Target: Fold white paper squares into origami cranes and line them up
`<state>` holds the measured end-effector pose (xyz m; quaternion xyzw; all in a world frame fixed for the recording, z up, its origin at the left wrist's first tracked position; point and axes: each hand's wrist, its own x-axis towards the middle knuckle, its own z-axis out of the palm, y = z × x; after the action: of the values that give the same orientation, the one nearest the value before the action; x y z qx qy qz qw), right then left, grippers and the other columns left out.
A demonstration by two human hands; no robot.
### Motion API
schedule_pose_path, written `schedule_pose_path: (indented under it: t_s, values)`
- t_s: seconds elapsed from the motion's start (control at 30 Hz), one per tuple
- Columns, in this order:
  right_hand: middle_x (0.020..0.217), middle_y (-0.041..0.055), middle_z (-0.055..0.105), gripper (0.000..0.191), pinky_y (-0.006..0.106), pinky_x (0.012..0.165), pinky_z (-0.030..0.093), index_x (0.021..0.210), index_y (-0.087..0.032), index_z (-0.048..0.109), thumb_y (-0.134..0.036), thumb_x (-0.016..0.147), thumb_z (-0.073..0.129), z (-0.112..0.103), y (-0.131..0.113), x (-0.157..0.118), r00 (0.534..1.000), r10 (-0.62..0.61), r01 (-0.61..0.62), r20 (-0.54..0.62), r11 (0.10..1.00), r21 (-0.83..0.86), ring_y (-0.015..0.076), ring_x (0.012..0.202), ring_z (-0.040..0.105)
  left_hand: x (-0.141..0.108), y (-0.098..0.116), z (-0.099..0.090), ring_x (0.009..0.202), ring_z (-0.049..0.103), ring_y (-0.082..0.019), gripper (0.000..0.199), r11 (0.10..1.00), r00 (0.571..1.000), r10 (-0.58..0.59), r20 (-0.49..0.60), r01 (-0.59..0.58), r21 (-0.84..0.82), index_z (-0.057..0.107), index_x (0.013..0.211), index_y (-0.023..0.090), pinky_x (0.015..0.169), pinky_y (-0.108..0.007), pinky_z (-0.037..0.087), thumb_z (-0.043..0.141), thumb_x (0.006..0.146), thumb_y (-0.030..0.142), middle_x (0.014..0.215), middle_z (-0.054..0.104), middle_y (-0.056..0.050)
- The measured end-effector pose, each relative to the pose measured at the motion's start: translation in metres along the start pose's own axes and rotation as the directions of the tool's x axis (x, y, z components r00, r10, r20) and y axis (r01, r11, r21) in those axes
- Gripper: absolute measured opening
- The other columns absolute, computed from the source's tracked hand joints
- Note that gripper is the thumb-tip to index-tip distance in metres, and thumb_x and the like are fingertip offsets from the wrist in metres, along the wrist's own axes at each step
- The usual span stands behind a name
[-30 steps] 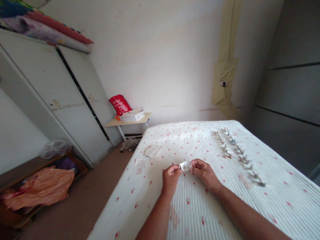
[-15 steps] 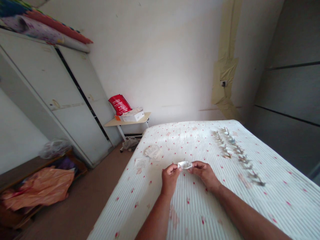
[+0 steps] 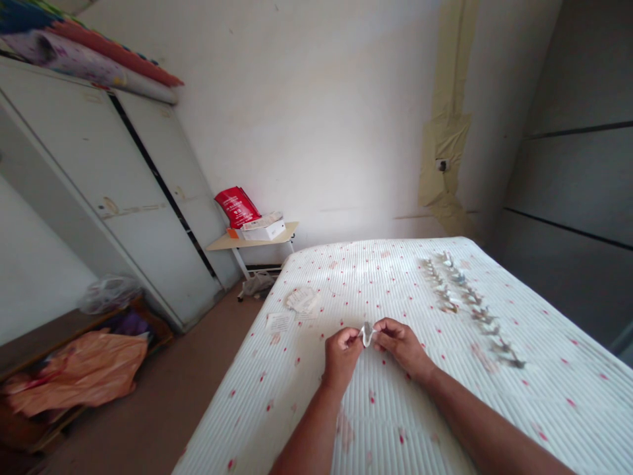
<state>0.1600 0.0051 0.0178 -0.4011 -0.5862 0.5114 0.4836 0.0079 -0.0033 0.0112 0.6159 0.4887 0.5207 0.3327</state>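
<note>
A small folded piece of paper (image 3: 366, 334) bends into a curve between my two hands, above the bed. My left hand (image 3: 342, 356) pinches its left end. On the other side, my right hand (image 3: 401, 343) grips the right end with thumb and fingers. Several small folded paper figures (image 3: 475, 310) stand in two rows on the right part of the bed. Loose printed paper pieces (image 3: 301, 300) lie to the left, beyond my left hand.
The striped, dotted bedspread (image 3: 376, 409) lies under my hands. A small table (image 3: 222, 243) by the wall carries a red bag (image 3: 237, 206) and a white box (image 3: 267, 229). A grey cabinet (image 3: 133, 198) stands at left, near an orange plastic bag (image 3: 84, 373).
The paper was held flatter and wider; now it is bent into a narrow curve. My left hand has shifted slightly right, closer to my right hand.
</note>
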Motion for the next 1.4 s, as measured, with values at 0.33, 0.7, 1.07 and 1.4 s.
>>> schedule_pose_path:
  t_s: [0.33, 0.7, 1.07, 1.4]
  values:
    - [0.062, -0.0018, 0.057, 0.019, 0.024, 0.057, 0.038, 0.07, -0.018, 0.056, -0.036, 0.072, 0.062, 0.003, 0.008, 0.001, 0.997, -0.031, 0.027, 0.072, 0.998, 0.06, 0.0113, 0.058, 0.05, -0.002, 0.001, 0.006, 0.053, 0.044, -0.009, 0.021, 1.0, 1.0, -0.008, 0.021, 0.008, 0.016, 0.062, 0.061, 0.012, 0.052, -0.018, 0.034, 0.055, 0.069, 0.03, 0.053, 0.052, 0.003]
    - [0.058, -0.0021, 0.057, 0.023, 0.024, 0.055, 0.038, 0.07, -0.018, 0.054, -0.04, 0.072, 0.06, 0.006, -0.003, -0.002, 0.997, -0.009, 0.008, 0.073, 1.0, 0.017, 0.0114, 0.055, 0.051, -0.003, 0.004, 0.006, 0.053, 0.042, -0.009, 0.021, 0.998, 0.997, -0.035, 0.062, 0.039, -0.052, 0.056, 0.062, 0.013, 0.052, -0.018, 0.032, 0.052, 0.073, 0.031, 0.053, 0.048, 0.004]
    - [0.057, -0.0017, 0.059, 0.024, 0.024, 0.053, 0.04, 0.072, -0.018, 0.055, -0.042, 0.073, 0.059, 0.006, 0.001, -0.002, 0.998, 0.011, -0.011, 0.056, 1.0, -0.006, 0.0118, 0.052, 0.053, -0.003, 0.002, 0.011, 0.058, 0.047, -0.011, 0.016, 0.996, 0.997, -0.073, -0.033, 0.071, -0.056, 0.058, 0.061, 0.014, 0.055, -0.019, 0.035, 0.054, 0.068, 0.027, 0.057, 0.053, 0.001]
    - [0.05, -0.0039, 0.053, 0.024, 0.022, 0.045, 0.035, 0.066, -0.018, 0.054, -0.041, 0.073, 0.058, 0.008, 0.002, -0.002, 1.0, 0.021, -0.022, -0.02, 0.999, -0.049, 0.0095, 0.045, 0.046, -0.008, 0.014, 0.02, 0.05, 0.042, -0.008, 0.016, 0.968, 0.979, -0.198, -0.049, 0.187, -0.169, 0.055, 0.058, 0.014, 0.046, -0.017, 0.03, 0.055, 0.064, 0.028, 0.049, 0.047, 0.004]
